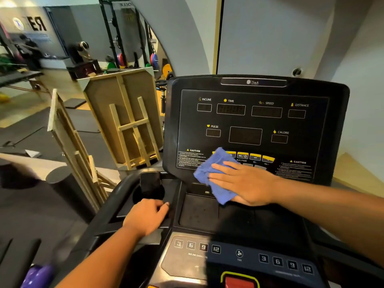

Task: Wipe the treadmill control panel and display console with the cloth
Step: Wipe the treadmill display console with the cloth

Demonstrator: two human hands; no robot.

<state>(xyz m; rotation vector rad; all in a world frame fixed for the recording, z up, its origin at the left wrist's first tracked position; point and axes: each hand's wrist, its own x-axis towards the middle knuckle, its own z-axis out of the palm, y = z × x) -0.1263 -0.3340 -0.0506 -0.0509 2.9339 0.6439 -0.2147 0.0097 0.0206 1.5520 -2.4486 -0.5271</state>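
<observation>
Flat and straight-fingered, the right hand (246, 182) presses one blue cloth (214, 175) against the lower edge of the treadmill display console (255, 129), over a row of yellow buttons (255, 156), four of them showing beside the cloth. Above the cloth, six small readout windows sit around one larger blank screen (245, 135). Below the hand lies a shallow black tray (198, 210); nothing can be made out in it. Left of the cloth, the left hand (146, 217) curls over the console's edge, just below a cup holder (148, 194) containing a dark phone (150, 182). Nearest the viewer, the control panel (239, 256) shows two sets of four numbered keys.
</observation>
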